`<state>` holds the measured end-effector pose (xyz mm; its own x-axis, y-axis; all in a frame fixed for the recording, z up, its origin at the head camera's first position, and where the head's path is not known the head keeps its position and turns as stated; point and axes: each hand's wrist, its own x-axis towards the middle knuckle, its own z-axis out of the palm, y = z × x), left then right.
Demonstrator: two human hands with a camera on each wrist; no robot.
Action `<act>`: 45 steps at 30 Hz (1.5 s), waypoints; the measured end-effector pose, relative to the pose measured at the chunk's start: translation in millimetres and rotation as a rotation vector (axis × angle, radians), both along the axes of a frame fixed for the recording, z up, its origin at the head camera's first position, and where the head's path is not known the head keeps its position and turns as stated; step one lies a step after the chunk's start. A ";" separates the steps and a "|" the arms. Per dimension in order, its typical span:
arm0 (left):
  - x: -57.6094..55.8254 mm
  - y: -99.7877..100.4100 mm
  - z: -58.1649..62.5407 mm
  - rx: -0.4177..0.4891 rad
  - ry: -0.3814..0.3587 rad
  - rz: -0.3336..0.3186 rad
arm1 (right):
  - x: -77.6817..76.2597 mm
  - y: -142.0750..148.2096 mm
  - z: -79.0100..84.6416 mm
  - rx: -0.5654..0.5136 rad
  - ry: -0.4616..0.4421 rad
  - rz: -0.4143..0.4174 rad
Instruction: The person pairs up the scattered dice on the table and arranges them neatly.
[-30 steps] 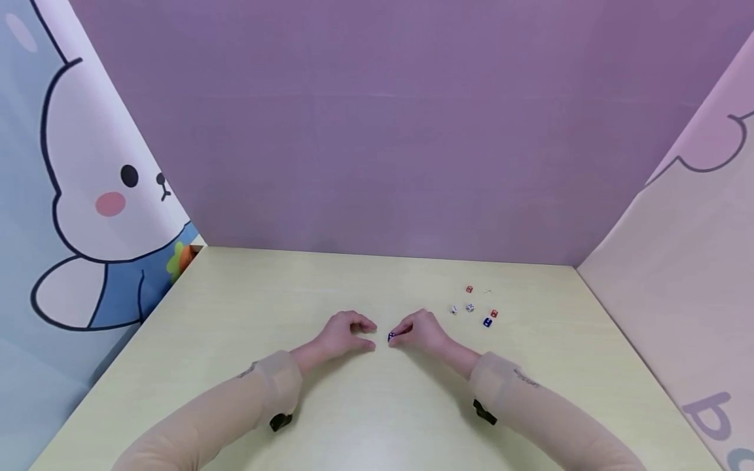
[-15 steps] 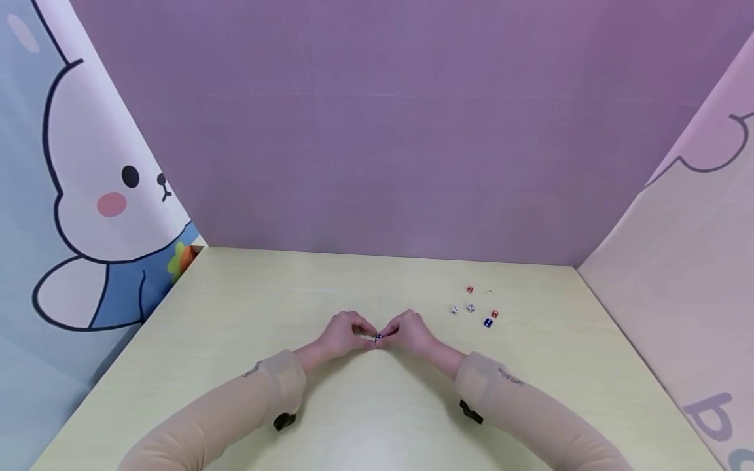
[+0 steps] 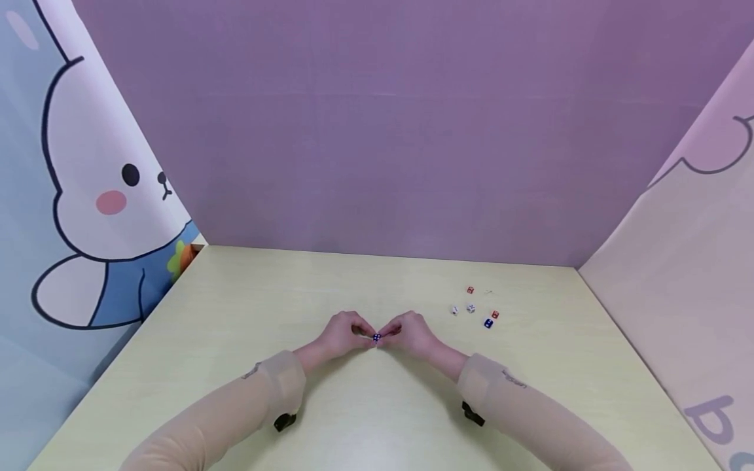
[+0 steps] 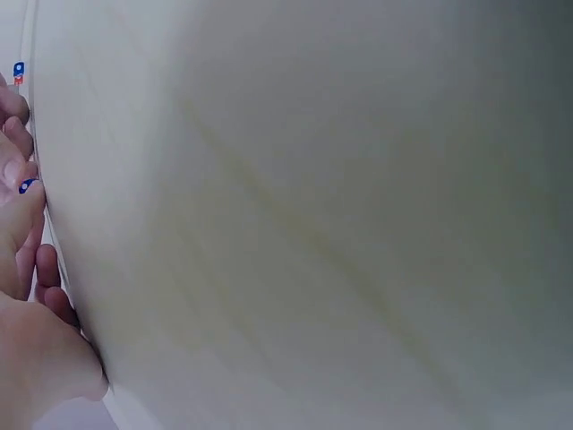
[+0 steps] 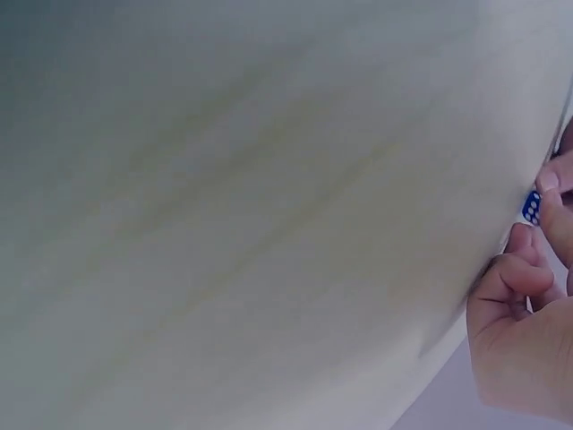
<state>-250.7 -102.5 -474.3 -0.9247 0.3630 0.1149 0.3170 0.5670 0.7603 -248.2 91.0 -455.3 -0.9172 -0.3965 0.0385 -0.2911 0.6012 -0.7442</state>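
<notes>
A small blue die with white pips (image 3: 377,337) sits between the fingertips of both hands, near the middle of the table. From the left, my left hand (image 3: 341,335) pinches it with thumb and index finger. My right hand (image 3: 411,334) pinches it from the right in the same way. In the right wrist view, one pipped face of the blue die (image 5: 532,208) shows by the fingertips. Only a sliver of the blue die (image 4: 29,186) is visible in the left wrist view, the rest hidden by fingers.
Off to the right on the pale table (image 3: 377,412) lie a second blue die (image 3: 488,323), red dice (image 3: 495,314) (image 3: 470,290) and white dice (image 3: 470,308) (image 3: 455,310). A purple panel (image 3: 377,131) stands at the back, with printed panels at both sides.
The right hand has carried the blue die leftward to the left hand. The left hand's fingers have closed in on it, and the die has turned slightly.
</notes>
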 end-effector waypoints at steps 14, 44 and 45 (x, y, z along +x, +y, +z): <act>-0.2 0.0 1.9 -0.023 -0.068 0.018 | 5.3 81.6 26.1 0.016 0.039 -0.116; -2.6 1.7 2.7 -0.043 -0.085 0.029 | 4.1 193.8 2.1 0.189 0.044 -0.418; -2.6 1.7 2.8 -0.041 -0.084 0.028 | 2.4 193.9 0.8 0.186 0.040 -0.413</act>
